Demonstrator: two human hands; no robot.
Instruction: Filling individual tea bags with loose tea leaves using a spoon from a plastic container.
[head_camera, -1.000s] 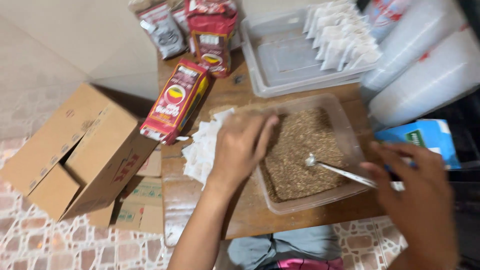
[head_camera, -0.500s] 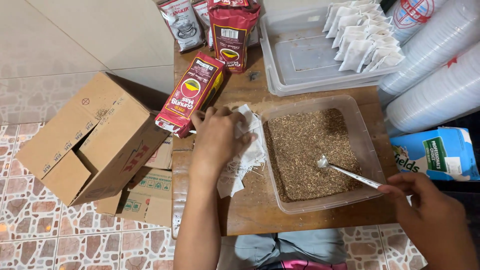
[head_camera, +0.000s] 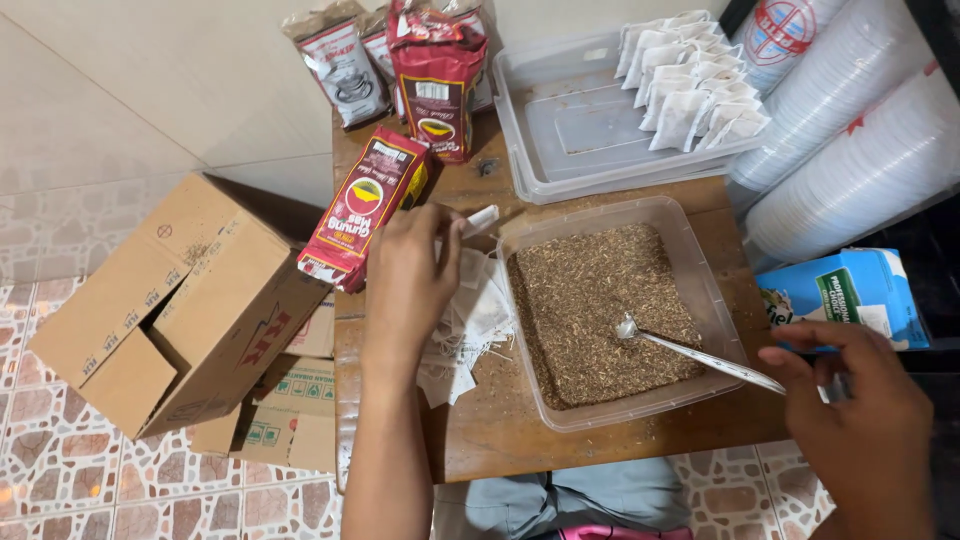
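Note:
My left hand (head_camera: 412, 275) is lifted over a pile of empty white filter bags (head_camera: 470, 325) on the small wooden table (head_camera: 500, 430) and pinches one white bag (head_camera: 482, 220) at its fingertips. My right hand (head_camera: 855, 410) grips the handle of a metal spoon (head_camera: 690, 350) at the table's right edge. The spoon's bowl rests on loose brown tea leaves in a clear plastic tub (head_camera: 600, 310). Between my two hands lies that tub.
Behind the tub, a clear tray (head_camera: 590, 130) holds a row of filled white bags (head_camera: 690, 85). Red and grey packets (head_camera: 365, 205) stand at the table's back left. Cardboard boxes (head_camera: 170, 300) sit on the tiled floor. Stacked white cups (head_camera: 850, 150) and a blue carton (head_camera: 850, 295) are right.
My left hand has moved from the tub's edge to the pile of bags and lifted one bag. The right hand drew back along the spoon handle.

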